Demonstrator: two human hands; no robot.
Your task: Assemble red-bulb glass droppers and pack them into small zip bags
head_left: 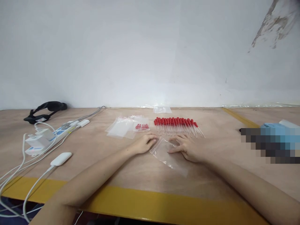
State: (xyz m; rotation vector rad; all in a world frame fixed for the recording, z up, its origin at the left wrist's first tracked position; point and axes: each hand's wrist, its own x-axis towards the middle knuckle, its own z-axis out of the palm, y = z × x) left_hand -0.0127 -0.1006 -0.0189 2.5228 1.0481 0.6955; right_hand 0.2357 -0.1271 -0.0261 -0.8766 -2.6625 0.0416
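Observation:
A clear plastic zip bag (169, 155) lies flat on the wooden table (131, 175) in front of me. My right hand (188, 149) rests on it with fingers stretched out flat. My left hand (145, 142) lies just left of the bag's upper corner, fingers loosely curled and touching the table. Beyond both hands lies a row of several glass droppers with red rubber bulbs (177, 125). Left of them sits a pile of empty clear bags (120, 128) and one bag holding red-bulbed droppers (142, 125).
A white power strip with plugged chargers and cables (50, 136) lies at the left, a white device on a cable (61, 158) nearer me. A black strap (44, 111) rests by the wall. Another clear bag (162, 109) lies at the back. A yellow stripe (145, 203) marks the near edge.

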